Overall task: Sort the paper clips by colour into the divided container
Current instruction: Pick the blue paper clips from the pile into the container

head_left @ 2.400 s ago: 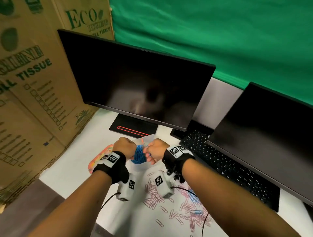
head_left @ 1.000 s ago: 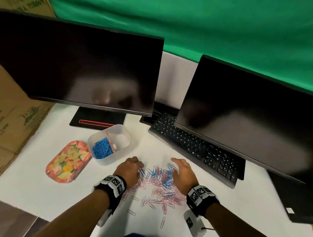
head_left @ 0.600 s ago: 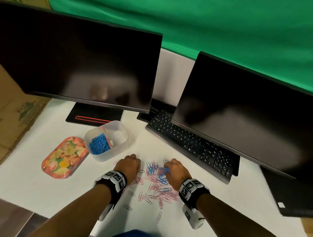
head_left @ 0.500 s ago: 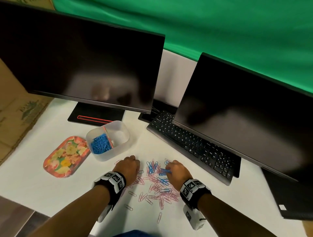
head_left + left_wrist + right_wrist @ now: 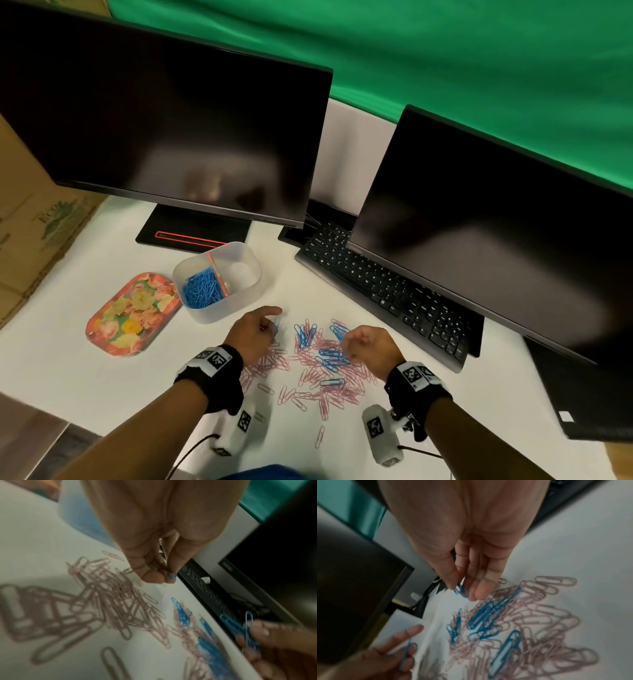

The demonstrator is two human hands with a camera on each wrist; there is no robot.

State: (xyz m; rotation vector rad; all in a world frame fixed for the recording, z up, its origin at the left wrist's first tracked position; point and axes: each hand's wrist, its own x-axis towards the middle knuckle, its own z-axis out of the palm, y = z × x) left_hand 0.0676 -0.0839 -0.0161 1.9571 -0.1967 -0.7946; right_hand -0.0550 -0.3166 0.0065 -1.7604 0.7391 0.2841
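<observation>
A heap of pink and blue paper clips [image 5: 318, 370] lies on the white table. My left hand [image 5: 270, 325] hovers at the heap's left edge and pinches one blue clip [image 5: 171, 575] between thumb and fingertips. My right hand [image 5: 344, 339] is over the heap's right side and pinches blue clips [image 5: 461, 591] too. Behind the left hand stands the translucent divided container [image 5: 255, 274]. Its left compartment holds blue clips [image 5: 203, 289]. Its right compartment looks bare.
A floral tray [image 5: 133, 313] lies left of the container. A big monitor [image 5: 164, 137] and its stand are behind it. A black keyboard [image 5: 376, 284] and a second dark screen [image 5: 496, 240] are close on the right. Cardboard boxes [image 5: 27, 219] line the left.
Both hands came from the container down to the heap. Over the last second their fingers curled, and each now pinches blue clips lifted off the heap.
</observation>
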